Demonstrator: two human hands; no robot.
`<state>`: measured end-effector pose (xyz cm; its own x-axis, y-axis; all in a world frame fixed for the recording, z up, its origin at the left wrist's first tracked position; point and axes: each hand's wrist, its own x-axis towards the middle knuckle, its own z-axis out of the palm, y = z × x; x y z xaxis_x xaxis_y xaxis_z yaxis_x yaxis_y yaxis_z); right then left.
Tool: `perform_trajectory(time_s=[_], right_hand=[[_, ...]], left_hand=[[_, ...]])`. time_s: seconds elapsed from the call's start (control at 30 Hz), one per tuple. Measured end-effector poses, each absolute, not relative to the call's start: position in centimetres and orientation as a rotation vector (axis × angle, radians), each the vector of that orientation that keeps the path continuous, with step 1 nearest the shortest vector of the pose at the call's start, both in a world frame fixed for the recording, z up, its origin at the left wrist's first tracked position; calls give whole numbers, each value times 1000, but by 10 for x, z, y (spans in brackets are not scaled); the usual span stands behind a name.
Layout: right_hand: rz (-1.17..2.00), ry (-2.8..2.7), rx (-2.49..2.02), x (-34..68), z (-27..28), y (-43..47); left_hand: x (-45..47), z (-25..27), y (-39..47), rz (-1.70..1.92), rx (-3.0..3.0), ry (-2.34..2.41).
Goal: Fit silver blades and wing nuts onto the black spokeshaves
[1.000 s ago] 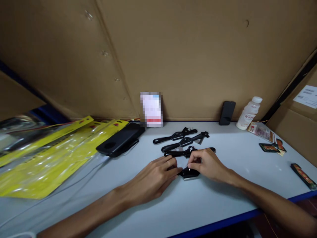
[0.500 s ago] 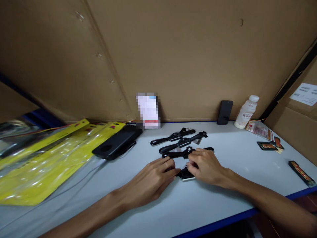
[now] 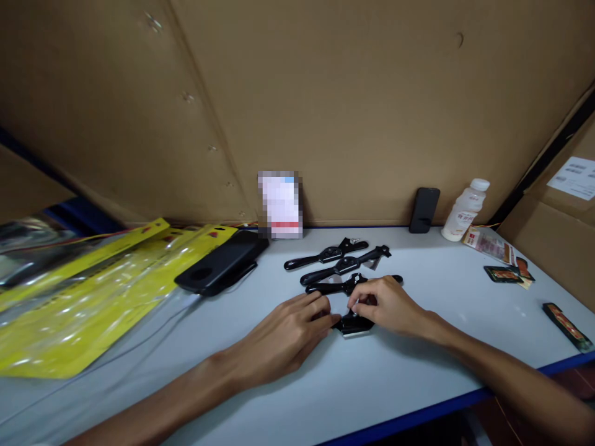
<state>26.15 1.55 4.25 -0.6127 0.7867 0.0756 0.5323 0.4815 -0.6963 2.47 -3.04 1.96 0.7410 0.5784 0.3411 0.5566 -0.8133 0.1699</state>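
OK so the left hand [image 3: 302, 322] and the right hand [image 3: 390, 303] are both showing bare, kinda slender. The left forearm [image 3: 186, 396] is going bare too, looking slim by the hand and wider toward the near left. Same deal with the right forearm [image 3: 493, 365]: it's looking thicker toward the near right, a bit blurry.

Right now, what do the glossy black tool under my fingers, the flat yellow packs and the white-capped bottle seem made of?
Glossy black tool: probably painted metal, given its sharp highlights and bright straight edge, though plastic is possible.
Flat yellow packs: likely thin, shiny plastic, with clear areas and rippled glare.
White-capped bottle: probably smooth plastic, judging by its milky translucent walls.
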Motion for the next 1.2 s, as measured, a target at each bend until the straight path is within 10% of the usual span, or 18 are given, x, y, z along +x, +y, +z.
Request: perform_trajectory(time_s=[0.5,1.2], right_hand=[[442,-2576,-976,268,46,8],[600,-2603,-942,269,47,9]], left_hand=[[25,22,-31,540,2890,955],[25,22,-31,603,2912,931]])
